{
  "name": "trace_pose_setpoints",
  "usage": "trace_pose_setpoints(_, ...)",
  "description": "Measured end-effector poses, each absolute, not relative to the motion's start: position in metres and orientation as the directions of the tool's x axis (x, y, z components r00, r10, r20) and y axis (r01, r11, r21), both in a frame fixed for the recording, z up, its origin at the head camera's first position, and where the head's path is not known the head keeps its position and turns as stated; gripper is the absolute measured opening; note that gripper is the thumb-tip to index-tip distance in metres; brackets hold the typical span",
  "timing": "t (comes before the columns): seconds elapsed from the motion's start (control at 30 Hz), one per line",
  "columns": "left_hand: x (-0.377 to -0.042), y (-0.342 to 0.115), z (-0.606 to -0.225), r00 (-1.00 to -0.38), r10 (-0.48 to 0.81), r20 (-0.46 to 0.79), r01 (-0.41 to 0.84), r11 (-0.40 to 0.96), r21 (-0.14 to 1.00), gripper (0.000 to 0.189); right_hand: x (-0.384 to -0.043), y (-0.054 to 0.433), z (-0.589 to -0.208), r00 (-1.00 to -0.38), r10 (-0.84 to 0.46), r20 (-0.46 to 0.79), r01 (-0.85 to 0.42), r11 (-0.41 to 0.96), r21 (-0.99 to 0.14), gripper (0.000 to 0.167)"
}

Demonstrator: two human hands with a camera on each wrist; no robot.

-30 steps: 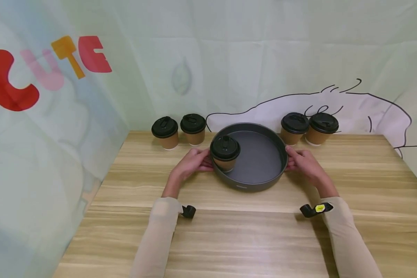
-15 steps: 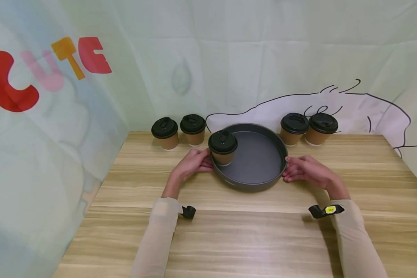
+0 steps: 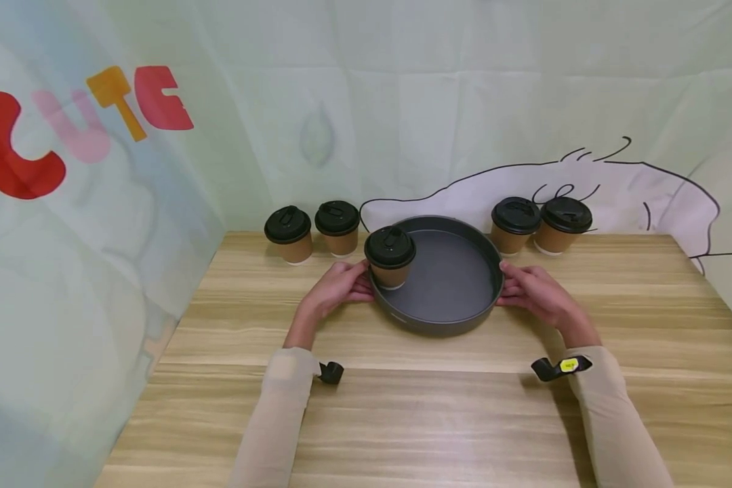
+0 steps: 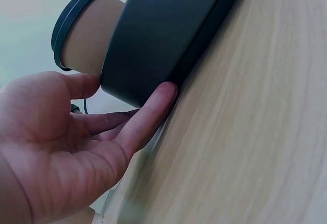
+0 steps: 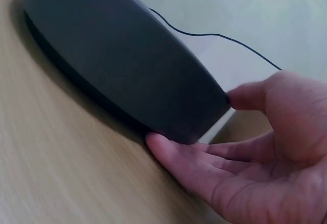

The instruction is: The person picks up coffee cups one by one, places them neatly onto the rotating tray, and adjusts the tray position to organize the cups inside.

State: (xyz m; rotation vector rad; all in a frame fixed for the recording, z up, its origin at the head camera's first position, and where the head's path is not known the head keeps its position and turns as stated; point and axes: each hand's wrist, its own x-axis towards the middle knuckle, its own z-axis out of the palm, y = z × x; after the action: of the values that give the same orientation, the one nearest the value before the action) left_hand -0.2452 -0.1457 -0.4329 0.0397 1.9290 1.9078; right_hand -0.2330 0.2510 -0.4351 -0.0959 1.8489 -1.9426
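Note:
A round dark grey cake pan (image 3: 451,278) rests on the table near the back, with a lidded brown paper coffee cup (image 3: 390,261) standing upright inside its left edge. My left hand (image 3: 335,288) holds the pan's left side. In the left wrist view, the thumb of that hand (image 4: 66,142) is at the rim and a finger touches the lower wall. At the opposite side, my right hand (image 3: 537,291) pinches the pan between thumb and fingers. The right wrist view shows its thumb (image 5: 248,96) at the rim and fingertips by the bottom edge.
Two lidded coffee cups stand behind on the left, a nearer cup (image 3: 289,234) and its neighbour (image 3: 338,227). Two more, a left one (image 3: 515,224) and a right one (image 3: 562,225), stand back right. A printed cloth (image 3: 433,108) hangs behind the wooden table (image 3: 427,420).
The pan has turned slightly clockwise, carrying the cup back and a little left. My right hand came partly off the rim, then took hold again; the left hand stayed in place.

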Motion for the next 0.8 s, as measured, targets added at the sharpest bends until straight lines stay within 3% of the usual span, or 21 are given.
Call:
trace_pose_setpoints(0.27, -0.2441, -0.1451, -0.4322, -0.91, 0.305, -0.279, -0.274, 0.06, 0.96, 0.047, -0.2299, 0.2613, -0.4351, -0.838, -0.463, -0.29, 0.306, 0.043, -0.951, 0.036)
trace_pose_setpoints(0.57, -0.2435, -0.1446, -0.431, -0.906, 0.31, -0.287, -0.284, 0.057, 0.957, 0.047, -0.2329, 0.2526, -0.4343, -0.895, -0.359, -0.264, 0.272, 0.029, -0.962, 0.051)
trace_pose_setpoints(0.8, -0.2434, -0.1446, -0.4316, -0.908, 0.305, -0.286, -0.283, 0.055, 0.958, 0.047, -0.2294, 0.2593, -0.434, -0.848, -0.446, -0.288, 0.308, 0.027, -0.951, 0.04)
